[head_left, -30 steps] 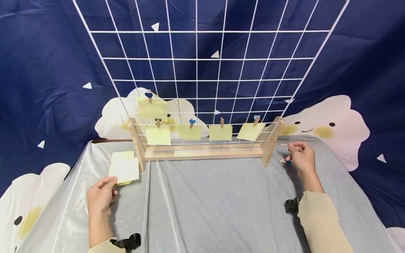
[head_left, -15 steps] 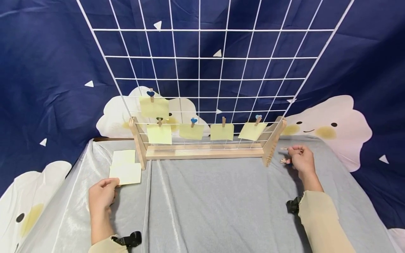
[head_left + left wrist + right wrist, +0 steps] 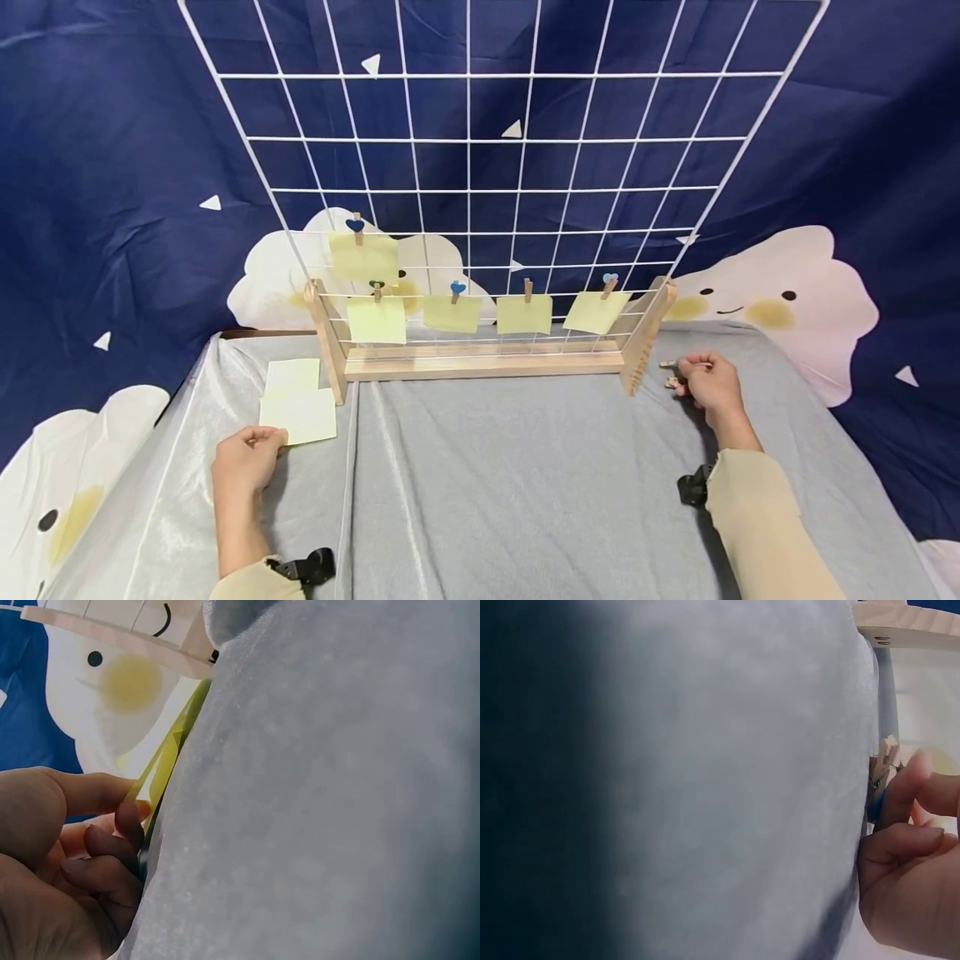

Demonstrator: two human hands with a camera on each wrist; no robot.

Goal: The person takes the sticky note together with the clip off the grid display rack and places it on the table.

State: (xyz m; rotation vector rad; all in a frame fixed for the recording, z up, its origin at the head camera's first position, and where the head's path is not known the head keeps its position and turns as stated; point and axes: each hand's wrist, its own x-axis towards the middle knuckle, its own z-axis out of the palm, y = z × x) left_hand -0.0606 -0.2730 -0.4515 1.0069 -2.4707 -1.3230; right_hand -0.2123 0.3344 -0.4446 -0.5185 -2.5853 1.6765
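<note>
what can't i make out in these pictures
Head view: lower part of the rear sticky note, covered by the held sticky note.
Head view: one end of the pinched clothespin, hidden by the right grip.
Right wrist view: shape of the blue piece, partly behind the right grip.
Left wrist view: rest of the left grip, cut off by the left edge.

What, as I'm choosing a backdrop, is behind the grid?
Behind the grid, a blue cloth with white triangles and a cloud shows through. Whatever lies behind its clipped notes can't be seen.
</note>
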